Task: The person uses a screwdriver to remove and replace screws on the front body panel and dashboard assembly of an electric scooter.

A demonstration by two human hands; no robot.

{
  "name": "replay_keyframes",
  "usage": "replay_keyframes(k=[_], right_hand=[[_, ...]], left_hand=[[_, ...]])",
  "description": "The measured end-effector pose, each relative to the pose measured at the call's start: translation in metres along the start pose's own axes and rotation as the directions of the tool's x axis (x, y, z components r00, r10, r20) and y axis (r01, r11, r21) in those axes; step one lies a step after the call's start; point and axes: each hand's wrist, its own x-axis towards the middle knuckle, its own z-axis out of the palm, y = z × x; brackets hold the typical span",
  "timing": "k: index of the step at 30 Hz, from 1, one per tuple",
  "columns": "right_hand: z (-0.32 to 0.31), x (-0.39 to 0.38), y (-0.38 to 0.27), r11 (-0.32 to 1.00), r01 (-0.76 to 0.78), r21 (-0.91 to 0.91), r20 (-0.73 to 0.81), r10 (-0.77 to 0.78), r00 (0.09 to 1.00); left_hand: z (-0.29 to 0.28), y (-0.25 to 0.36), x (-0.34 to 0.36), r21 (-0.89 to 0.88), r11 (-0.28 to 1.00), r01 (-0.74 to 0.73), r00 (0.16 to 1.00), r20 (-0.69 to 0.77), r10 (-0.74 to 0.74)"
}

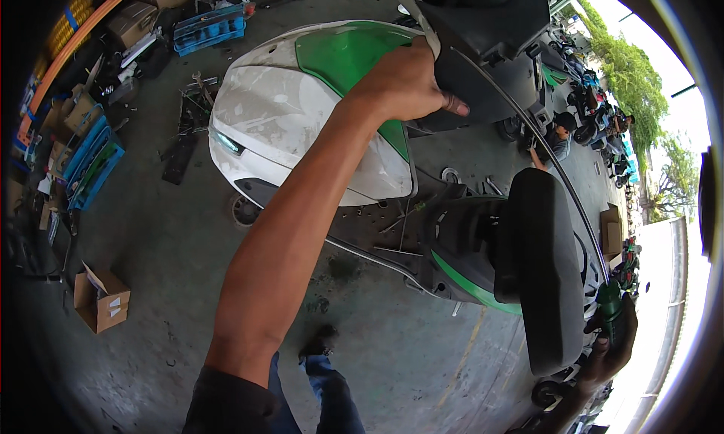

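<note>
A white and green scooter front cover (264,106), dusty and scuffed, lies ahead of me with a dark plastic inner panel (471,91) along its right. My left hand (403,83) grips the edge where the two meet. Its thumb lies on the dark side, and the fingertips are hidden. At the far right, my right hand (615,347) is closed around the green handle of what looks like a long screwdriver (609,306). Its thin dark shaft runs up to the inner panel, where I cannot make out the tip. A black seat (539,272) stands between the hands.
Blue crates (211,28) and loose parts lie at the upper left. Nearer stands an open cardboard box (102,298). Tools (196,91) are scattered beside the scooter. Another person (559,136) is among parked scooters at the right. My shoe (320,340) is below on the floor.
</note>
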Motion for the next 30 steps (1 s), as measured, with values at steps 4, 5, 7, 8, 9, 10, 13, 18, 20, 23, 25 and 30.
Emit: replay_keyframes(k=[4,5,7,8,9,10,13,18,20,23,25,30], right_hand=[[0.007,-0.031,0.013,0.993,-0.002,-0.119,-0.156,-0.017,0.988],[0.009,-0.041,0.018,0.987,0.002,-0.161,-0.209,-0.036,0.977],[0.013,-0.056,0.028,0.993,-0.121,-0.002,-0.104,0.120,0.987],[0.021,-0.059,0.032,0.993,-0.116,0.000,-0.097,0.116,0.989],[0.032,-0.061,0.031,0.996,-0.062,-0.070,-0.097,0.055,0.994],[0.042,-0.062,0.030,0.991,-0.007,-0.137,-0.097,-0.006,0.995],[0.076,-0.052,0.018,0.991,0.062,-0.117,-0.068,-0.070,0.995],[0.096,-0.061,0.010,0.998,-0.053,0.037,-0.145,0.058,0.988],[0.101,-0.059,0.011,0.999,-0.025,0.024,-0.160,0.029,0.987],[0.101,-0.057,0.012,1.000,-0.014,0.004,-0.150,0.015,0.989],[0.102,-0.056,0.015,0.996,-0.047,0.074,-0.132,0.057,0.990],[0.123,-0.043,0.032,0.830,-0.285,0.480,0.052,0.298,0.953]], left_hand=[[0.030,-0.003,-0.025,0.012,0.988,-0.155,0.948,-0.281,0.152],[0.042,-0.002,-0.034,0.035,0.983,-0.182,0.877,-0.446,0.178],[0.044,0.004,-0.048,0.485,0.874,-0.024,0.857,-0.441,0.268],[0.043,0.007,-0.048,0.484,0.871,0.087,0.883,-0.441,0.158],[0.045,0.009,-0.050,0.481,0.854,0.199,0.897,-0.440,0.039],[0.043,0.009,-0.048,0.546,0.822,0.165,0.935,-0.351,0.045],[0.040,0.000,-0.049,0.522,0.840,0.150,0.919,-0.386,0.076],[0.038,0.005,-0.040,0.448,0.882,0.146,0.932,-0.361,0.029],[0.036,0.005,-0.038,0.457,0.873,0.171,0.940,-0.340,-0.006],[0.032,0.004,-0.038,0.459,0.872,0.171,0.942,-0.337,-0.007],[0.031,0.006,-0.039,0.451,0.878,0.162,0.948,-0.319,-0.012],[0.035,0.002,-0.040,0.465,0.874,0.141,0.937,-0.349,0.034]])
